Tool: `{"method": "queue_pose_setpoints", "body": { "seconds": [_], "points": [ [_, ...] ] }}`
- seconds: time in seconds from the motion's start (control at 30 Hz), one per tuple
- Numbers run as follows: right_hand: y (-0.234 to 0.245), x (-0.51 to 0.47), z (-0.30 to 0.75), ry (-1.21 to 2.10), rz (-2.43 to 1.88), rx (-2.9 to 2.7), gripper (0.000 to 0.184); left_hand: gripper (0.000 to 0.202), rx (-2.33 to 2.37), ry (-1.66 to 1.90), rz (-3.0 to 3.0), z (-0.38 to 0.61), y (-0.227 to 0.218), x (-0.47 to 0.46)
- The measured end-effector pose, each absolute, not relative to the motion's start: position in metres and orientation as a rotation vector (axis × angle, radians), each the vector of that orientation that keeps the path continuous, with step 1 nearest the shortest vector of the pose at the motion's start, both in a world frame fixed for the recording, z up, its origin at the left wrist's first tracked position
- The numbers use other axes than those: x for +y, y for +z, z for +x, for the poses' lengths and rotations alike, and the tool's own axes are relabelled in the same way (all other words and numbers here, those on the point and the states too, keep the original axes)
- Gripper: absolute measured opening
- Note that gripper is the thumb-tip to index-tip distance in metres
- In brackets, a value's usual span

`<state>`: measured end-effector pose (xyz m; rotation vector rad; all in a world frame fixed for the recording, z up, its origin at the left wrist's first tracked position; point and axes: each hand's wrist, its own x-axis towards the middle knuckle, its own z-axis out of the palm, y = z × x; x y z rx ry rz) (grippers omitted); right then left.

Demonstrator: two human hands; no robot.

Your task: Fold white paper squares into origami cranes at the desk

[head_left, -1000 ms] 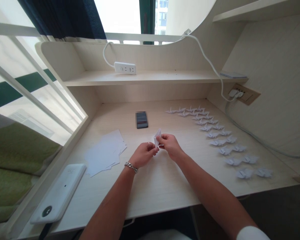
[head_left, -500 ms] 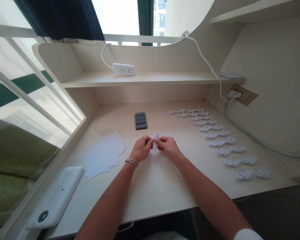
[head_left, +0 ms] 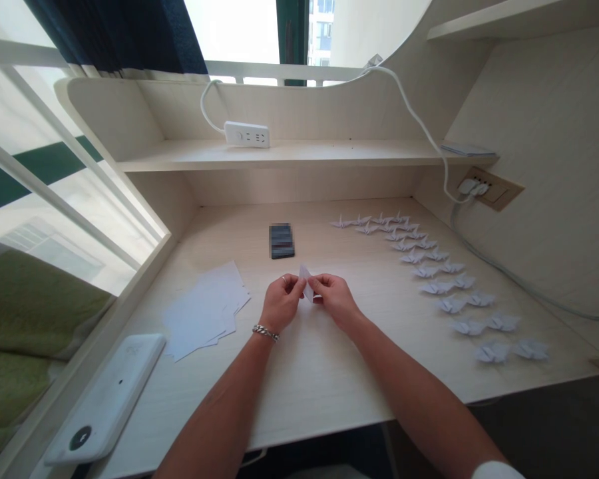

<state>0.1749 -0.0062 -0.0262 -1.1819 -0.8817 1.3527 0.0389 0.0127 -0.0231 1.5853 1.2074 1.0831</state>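
Observation:
A small piece of folded white paper (head_left: 307,285) stands on edge between my hands, just above the desk. My left hand (head_left: 282,299) pinches its left side between thumb and fingers; a ring and a chain bracelet are on this arm. From the other side, my right hand (head_left: 333,296) grips the paper with thumb and forefinger. The fingers hide part of the folds. Left of my hands lies a loose pile of white paper sheets (head_left: 202,309). Several folded paper cranes (head_left: 436,287) stand in rows on the right.
A dark phone (head_left: 282,241) lies behind my hands. At the desk's left edge is a long white device (head_left: 107,399) with a round dark spot. A power strip (head_left: 247,134) sits on the shelf (head_left: 299,161). Cables run down the right wall to a socket (head_left: 490,188).
The folded paper has tilted, its top now leaning left, and both hands have shifted slightly with it. The camera view has moved a little.

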Motion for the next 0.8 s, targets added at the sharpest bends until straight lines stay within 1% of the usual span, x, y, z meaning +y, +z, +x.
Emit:
{"method": "queue_pose_setpoints", "body": {
  "seconds": [0.13, 0.23, 0.43, 0.6, 0.8],
  "points": [
    [-0.025, -0.010, 0.172, 1.414, -1.187, -0.952, 0.040, 0.029, 1.166, 1.146, 1.415, 0.039, -0.025, 0.014],
    [-0.028, -0.009, 0.173, 1.401, -1.192, -1.014, 0.040, 0.029, 1.116, 1.108, 1.349, 0.038, -0.026, 0.014],
    [-0.038, -0.006, 0.175, 1.257, -1.240, -1.195, 0.035, 0.029, 1.191, 1.092, 1.431, 0.036, -0.024, 0.013],
    [-0.041, -0.006, 0.172, 1.234, -1.205, -1.176, 0.034, 0.030, 1.191, 1.150, 1.224, 0.039, -0.026, 0.012],
    [-0.033, -0.009, 0.174, 1.081, -1.198, -1.223, 0.026, 0.035, 1.173, 1.175, 1.159, 0.041, -0.024, 0.009]
  ]
}}
